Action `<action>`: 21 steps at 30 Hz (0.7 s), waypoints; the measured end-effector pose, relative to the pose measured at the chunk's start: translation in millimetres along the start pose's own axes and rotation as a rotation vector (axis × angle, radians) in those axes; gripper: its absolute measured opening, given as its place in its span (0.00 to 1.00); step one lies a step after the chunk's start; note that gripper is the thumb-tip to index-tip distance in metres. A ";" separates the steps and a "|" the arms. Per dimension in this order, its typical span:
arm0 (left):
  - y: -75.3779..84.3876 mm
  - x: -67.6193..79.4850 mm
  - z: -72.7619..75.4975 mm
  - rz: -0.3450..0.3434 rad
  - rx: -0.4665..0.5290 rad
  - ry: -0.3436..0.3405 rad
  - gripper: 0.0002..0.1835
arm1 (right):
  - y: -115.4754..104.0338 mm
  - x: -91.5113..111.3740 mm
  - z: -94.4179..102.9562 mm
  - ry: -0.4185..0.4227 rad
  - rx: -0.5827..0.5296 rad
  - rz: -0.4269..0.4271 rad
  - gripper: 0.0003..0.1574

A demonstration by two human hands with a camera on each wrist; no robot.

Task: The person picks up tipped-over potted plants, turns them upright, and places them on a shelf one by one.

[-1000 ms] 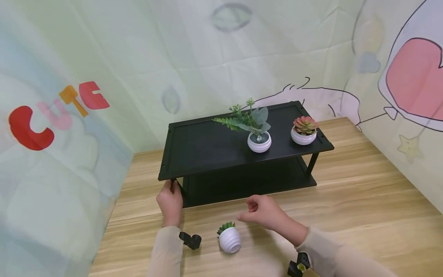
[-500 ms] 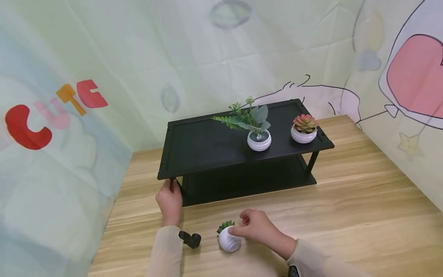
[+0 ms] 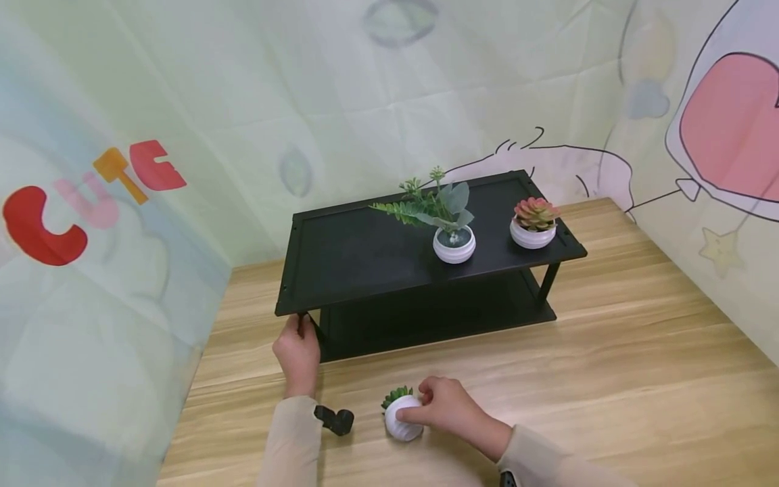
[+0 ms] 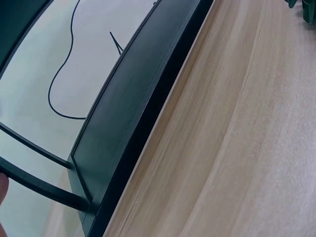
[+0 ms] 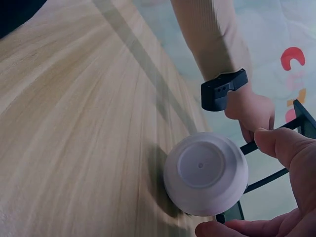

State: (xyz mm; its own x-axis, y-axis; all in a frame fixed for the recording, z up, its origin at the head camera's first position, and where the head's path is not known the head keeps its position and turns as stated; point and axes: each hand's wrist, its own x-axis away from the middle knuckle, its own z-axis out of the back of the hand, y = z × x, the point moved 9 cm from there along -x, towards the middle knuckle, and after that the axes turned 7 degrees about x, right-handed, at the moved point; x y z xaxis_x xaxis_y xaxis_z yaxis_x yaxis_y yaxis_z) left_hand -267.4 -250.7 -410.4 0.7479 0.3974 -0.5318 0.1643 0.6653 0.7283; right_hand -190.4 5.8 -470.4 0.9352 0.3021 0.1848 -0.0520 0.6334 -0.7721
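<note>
Left hand [image 3: 297, 355]: fingers pinch the near-left leg [image 4: 44, 186] of the black shelf [image 3: 353, 250], just under the top board.

Right hand [image 3: 453, 409]: thumb and fingers stand on either side of a white ridged pot [image 5: 205, 174]; in the head view the thumb overlaps the pot wall. Cannot tell whether the hand has closed its grasp.

Pot position: tipped on the wood-grain table [image 3: 639, 325], in front of the shelf and between the two forearms. Its round base faces the right wrist camera; its green succulent [image 3: 397, 396] points towards the shelf and leftward.

Nearby obstructions: the left sleeve [image 3: 295, 439] and a black wrist device [image 3: 335, 420] lie to the left of the pot. The shelf's top board overhangs the lower board [image 3: 426, 318], leaving a low gap with its long side facing the person; the left hand occupies the near-left corner.

On the top board: a white bowl-shaped pot [image 3: 454, 250] with mixed leafy sprigs, right of centre near the front edge; a second white pot [image 3: 533, 237] with a pink-tipped succulent, near the right end. They stand apart.

Beyond: a printed cloth [image 3: 487, 81] hangs behind the shelf and along both sides.
</note>
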 end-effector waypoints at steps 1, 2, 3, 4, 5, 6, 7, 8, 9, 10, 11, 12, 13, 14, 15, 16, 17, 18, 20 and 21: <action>-0.2 0.1 0.0 0.004 0.001 -0.001 0.09 | 0.7 -0.2 -0.7 -0.001 0.002 -0.002 0.34; -0.2 0.2 -0.1 0.004 0.001 -0.002 0.09 | 1.2 -0.5 -1.3 -0.002 0.002 -0.004 0.33; -0.3 0.1 -0.3 0.003 0.000 -0.001 0.09 | 1.4 -0.5 -1.5 -0.004 0.003 -0.005 0.33; -0.4 0.2 -0.3 0.004 0.002 0.000 0.09 | 1.9 -0.6 -1.8 -0.005 0.005 -0.008 0.33; -0.3 0.0 -0.4 0.003 0.001 0.001 0.09 | 1.8 -0.7 -1.6 -0.005 0.006 -0.009 0.32; -0.4 0.0 -0.3 0.004 0.001 0.002 0.09 | 1.8 -0.5 -1.5 -0.007 0.006 -0.011 0.32; -0.7 -0.1 -0.3 0.006 0.003 0.002 0.09 | 1.2 -0.6 -1.1 -0.006 0.006 -0.009 0.32; -0.7 -0.2 -0.2 0.006 0.004 0.003 0.10 | 1.1 -0.8 -1.1 -0.005 0.005 -0.008 0.32; -1.0 -0.4 -0.2 0.007 0.006 0.004 0.10 | 0.8 -0.9 -1.2 -0.006 0.002 -0.005 0.32; -1.1 -0.4 -0.1 0.008 0.007 0.004 0.10 | 0.4 -1.2 -1.3 -0.003 0.000 0.003 0.32; -1.2 -0.5 -0.1 0.008 0.007 0.005 0.10 | 0.6 -1.6 -1.8 -0.002 -0.004 0.007 0.32; -1.2 -0.5 0.0 0.009 0.008 0.006 0.10 | 0.5 -2.0 -2.0 0.001 -0.007 0.013 0.32; -1.2 -0.6 0.0 0.009 0.009 0.006 0.10 | 0.1 -2.3 -2.4 0.001 0.002 0.024 0.32; -1.2 -0.6 0.1 0.009 0.009 0.007 0.10 | 0.4 -2.8 -3.1 0.002 0.003 0.029 0.32; -1.3 -0.7 0.1 0.009 0.008 0.008 0.10 | 0.5 -3.1 -3.5 0.001 0.003 0.031 0.32; -1.3 -0.7 0.1 0.010 0.007 0.009 0.10 | 0.3 -3.3 -3.8 0.002 0.009 0.036 0.32; -1.4 -0.7 0.1 0.011 0.006 0.009 0.10 | 0.3 -3.4 -4.4 -0.003 0.012 0.034 0.32; -1.4 -0.7 0.2 0.012 0.005 0.009 0.10 | -0.1 -3.4 -5.0 -0.007 0.017 0.034 0.32; -1.5 -0.6 0.2 0.013 0.004 0.009 0.10 | 0.0 -3.5 -6.3 -0.015 0.014 0.026 0.31; -1.6 -0.6 0.1 0.013 0.003 0.009 0.10 | -0.1 -3.5 -7.0 -0.020 0.017 0.024 0.30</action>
State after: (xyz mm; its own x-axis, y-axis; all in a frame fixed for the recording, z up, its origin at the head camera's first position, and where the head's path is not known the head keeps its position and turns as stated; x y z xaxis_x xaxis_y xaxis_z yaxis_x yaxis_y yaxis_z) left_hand -268.0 -252.1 -411.1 0.7441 0.4119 -0.5259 0.1562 0.6581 0.7365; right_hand -191.2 -0.3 -475.2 0.9262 0.3321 0.1786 -0.0809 0.6376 -0.7661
